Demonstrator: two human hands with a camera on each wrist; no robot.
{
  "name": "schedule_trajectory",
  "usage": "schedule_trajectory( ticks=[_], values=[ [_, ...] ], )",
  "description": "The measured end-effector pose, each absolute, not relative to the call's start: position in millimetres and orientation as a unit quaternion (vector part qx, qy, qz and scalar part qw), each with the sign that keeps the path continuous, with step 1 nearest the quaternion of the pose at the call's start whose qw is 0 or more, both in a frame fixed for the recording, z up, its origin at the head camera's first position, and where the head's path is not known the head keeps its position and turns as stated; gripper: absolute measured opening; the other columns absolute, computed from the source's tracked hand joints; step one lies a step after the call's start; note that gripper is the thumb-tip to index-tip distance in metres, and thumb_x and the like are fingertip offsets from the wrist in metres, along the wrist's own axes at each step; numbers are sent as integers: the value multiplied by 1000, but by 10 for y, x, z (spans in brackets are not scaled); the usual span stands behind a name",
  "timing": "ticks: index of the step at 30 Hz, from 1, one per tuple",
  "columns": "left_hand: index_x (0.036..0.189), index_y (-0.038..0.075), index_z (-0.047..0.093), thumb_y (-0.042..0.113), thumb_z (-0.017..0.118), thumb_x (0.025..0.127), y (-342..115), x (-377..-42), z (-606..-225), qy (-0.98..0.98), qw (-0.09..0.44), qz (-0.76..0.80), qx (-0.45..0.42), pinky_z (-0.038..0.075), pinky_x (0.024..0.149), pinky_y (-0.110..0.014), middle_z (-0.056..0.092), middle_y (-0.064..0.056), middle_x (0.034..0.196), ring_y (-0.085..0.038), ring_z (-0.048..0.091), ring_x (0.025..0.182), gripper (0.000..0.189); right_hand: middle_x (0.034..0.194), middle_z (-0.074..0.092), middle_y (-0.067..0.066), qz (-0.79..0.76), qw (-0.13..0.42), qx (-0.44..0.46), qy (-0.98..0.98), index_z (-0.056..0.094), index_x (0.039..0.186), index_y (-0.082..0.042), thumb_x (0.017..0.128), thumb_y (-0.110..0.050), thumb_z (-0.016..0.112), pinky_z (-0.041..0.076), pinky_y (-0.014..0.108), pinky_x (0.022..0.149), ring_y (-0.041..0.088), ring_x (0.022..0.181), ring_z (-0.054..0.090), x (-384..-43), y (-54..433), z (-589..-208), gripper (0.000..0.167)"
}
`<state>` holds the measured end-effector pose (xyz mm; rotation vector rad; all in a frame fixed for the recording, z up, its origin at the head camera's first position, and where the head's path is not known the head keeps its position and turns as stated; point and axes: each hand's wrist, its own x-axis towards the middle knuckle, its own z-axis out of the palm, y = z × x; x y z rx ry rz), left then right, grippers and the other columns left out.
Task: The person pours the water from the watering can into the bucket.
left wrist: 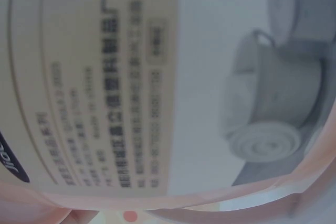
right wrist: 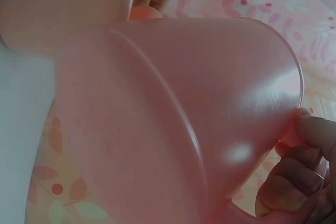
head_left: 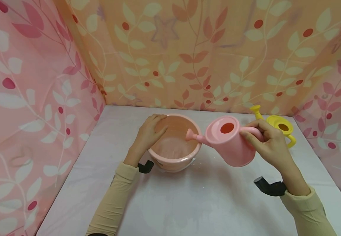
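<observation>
A pink bucket (head_left: pixel 174 160) stands on the table, its inside visible from above. My left hand (head_left: pixel 151 131) grips its left rim, thumb over the inside. Close up in the left wrist view is the bucket's printed label (left wrist: pixel 131 93). My right hand (head_left: pixel 269 144) holds a pink watering can (head_left: pixel 235 150) by its handle, fingers curled round it. The can is tilted to the left, and its spout reaches over the bucket's right rim. Its body fills much of the right wrist view, with the right hand (right wrist: pixel 294 177) at the handle. No water stream can be made out.
A yellow watering can (head_left: pixel 279 124) stands at the back right, partly behind the right hand. Small drops lie on the white tabletop (head_left: pixel 182 200) right of the bucket. Patterned cloth (head_left: pixel 164 59) hangs behind and along both sides.
</observation>
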<state>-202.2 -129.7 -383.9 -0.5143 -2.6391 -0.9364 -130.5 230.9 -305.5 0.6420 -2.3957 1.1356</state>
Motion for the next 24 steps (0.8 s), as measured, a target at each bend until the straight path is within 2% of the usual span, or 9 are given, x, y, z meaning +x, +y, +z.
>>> schedule_trajectory(
  ticks=[24],
  values=[
    [126,12,56,32,61,89,-1304,-2024,-3848,-918,149,-322,-179,45,91,-45,54,-4,125,-23,48,117,42,83,58,-10,406,203,226,-862,61,96,-6,77,4,70,46,7,64,5,75,52,-1299,2307,-3050,23]
  ],
)
